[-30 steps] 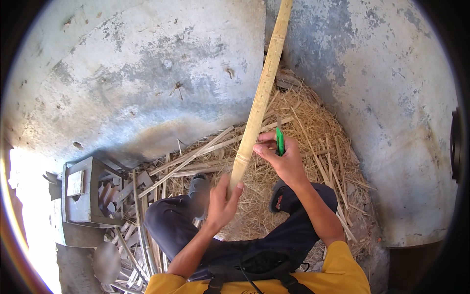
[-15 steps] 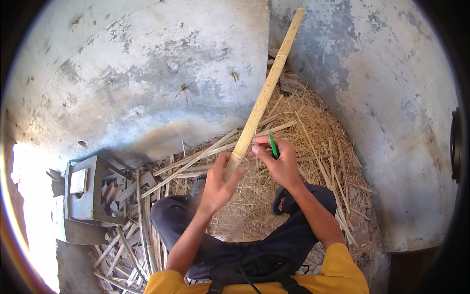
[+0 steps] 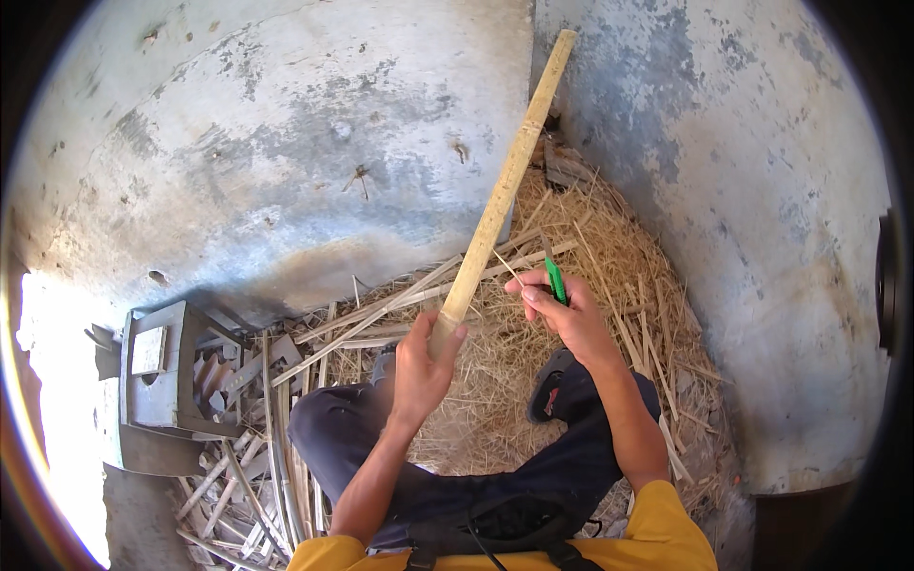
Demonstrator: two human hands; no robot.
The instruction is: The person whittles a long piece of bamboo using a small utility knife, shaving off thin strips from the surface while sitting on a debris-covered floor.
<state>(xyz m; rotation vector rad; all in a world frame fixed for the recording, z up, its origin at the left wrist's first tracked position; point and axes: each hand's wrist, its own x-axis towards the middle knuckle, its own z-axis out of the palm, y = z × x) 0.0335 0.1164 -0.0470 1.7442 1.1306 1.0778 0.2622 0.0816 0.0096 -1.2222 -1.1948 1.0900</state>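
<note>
A long flat bamboo strip (image 3: 503, 195) slants up and to the right, its lower end gripped by my left hand (image 3: 425, 366). My right hand (image 3: 571, 319) is closed, with a green-handled cutter knife (image 3: 555, 282) lodged among its fingers, blade pointing up. Between thumb and forefinger this hand also pinches a thin bamboo sliver (image 3: 508, 267). The sliver's far tip reaches the strip's right edge; I cannot tell if it is still attached there.
A heap of straw-like shavings (image 3: 609, 228) and loose bamboo sticks (image 3: 400, 297) cover the floor around my legs. A grey wooden box-like frame (image 3: 167, 371) lies at left beside scrap pieces. Worn plaster walls (image 3: 286, 143) meet in the corner ahead.
My right hand has moved right and slightly down, away from the strip, with the knife and sliver. The strip has swung a little to the left at its top, and my left hand has lowered slightly.
</note>
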